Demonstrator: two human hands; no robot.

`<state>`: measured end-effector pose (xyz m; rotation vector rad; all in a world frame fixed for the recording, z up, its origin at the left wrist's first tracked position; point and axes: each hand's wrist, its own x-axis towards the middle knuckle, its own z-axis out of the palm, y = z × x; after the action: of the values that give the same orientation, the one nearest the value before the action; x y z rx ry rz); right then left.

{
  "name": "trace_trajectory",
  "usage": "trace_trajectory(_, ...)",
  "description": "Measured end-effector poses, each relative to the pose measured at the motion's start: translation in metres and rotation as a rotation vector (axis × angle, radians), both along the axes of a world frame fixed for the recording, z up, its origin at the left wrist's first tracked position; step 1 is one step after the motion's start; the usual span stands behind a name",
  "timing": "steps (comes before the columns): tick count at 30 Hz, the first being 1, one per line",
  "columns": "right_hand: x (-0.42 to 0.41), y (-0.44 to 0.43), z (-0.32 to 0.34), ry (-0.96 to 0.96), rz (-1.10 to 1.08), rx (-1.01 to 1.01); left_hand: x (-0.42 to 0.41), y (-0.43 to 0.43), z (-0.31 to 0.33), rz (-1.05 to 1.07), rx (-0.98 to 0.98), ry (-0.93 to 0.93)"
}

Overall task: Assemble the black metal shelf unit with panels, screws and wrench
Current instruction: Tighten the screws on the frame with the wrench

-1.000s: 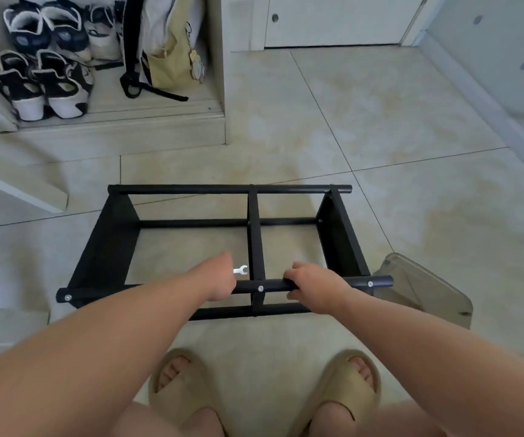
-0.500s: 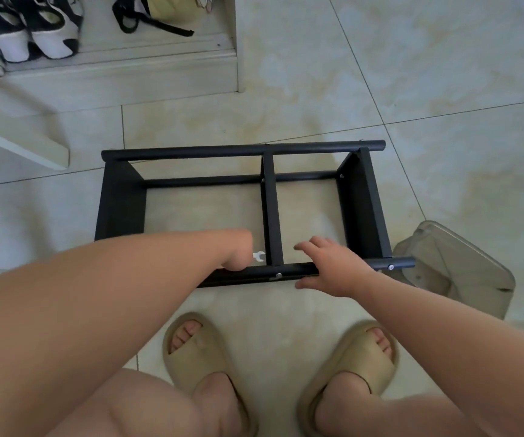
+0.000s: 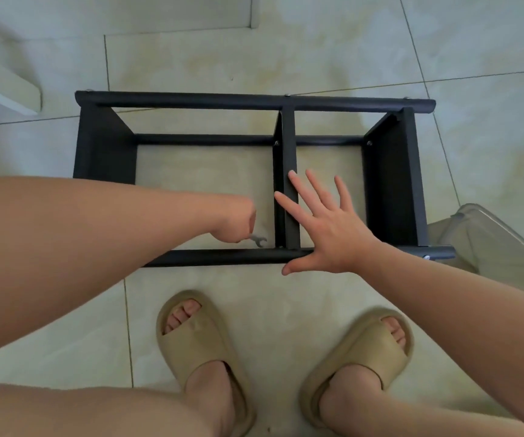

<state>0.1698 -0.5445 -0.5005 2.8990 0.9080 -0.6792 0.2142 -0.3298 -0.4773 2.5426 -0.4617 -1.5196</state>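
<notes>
**Wrench in one grip, the other fanned over the frame**

The left grip (image 3: 235, 220) was curled round the wrench (image 3: 257, 240), whose open end poked out at 5 o'clock, just inside the near rail (image 3: 216, 257). The right grip (image 3: 328, 230) was spread flat over that rail beside the centre divider (image 3: 289, 146), fingers fanned toward 12 o'clock. The black shelf unit (image 3: 103, 146) lay on the tiled floor (image 3: 317, 58), with a clear tub (image 3: 490, 247) at its 3 o'clock. Doing the step well probably meant steadying the frame with the flat palm and seating the wrench square on the joint's fastener before turning.

Shelf frame (image 3: 191, 100) on tiled floor (image 3: 317, 52)
</notes>
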Motion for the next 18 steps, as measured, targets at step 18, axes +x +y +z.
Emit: trace_trajectory(18,0.003,0.0,-0.018,-0.043,0.075,0.165,-0.017,0.007,-0.063,0.699,-0.529,0.281)
